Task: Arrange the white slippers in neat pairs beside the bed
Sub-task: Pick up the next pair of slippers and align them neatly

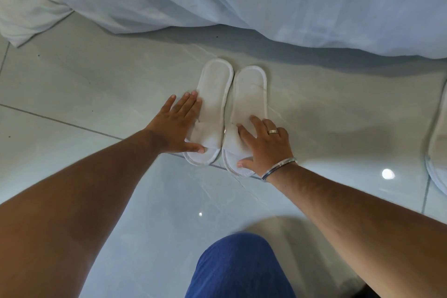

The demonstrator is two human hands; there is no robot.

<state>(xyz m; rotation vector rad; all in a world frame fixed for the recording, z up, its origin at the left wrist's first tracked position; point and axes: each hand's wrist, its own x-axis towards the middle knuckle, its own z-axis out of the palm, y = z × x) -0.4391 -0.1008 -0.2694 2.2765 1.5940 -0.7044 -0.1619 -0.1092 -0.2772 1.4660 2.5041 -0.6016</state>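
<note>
Two white slippers lie side by side on the tiled floor, heels toward the bed. The left slipper [212,94] and the right slipper [249,94] touch along their inner edges. My left hand [176,126] rests flat against the outer side of the left slipper, thumb on its toe strap. My right hand [266,145], with a ring and bangles, lies on the right slipper's toe strap and outer edge. Neither hand lifts a slipper.
The bed's white sheet [266,2] hangs down along the top of the view. Another white slipper [437,152] shows partly at the right edge. My knee in blue cloth [237,268] is at the bottom. Glossy pale tiles [96,84] surround the pair.
</note>
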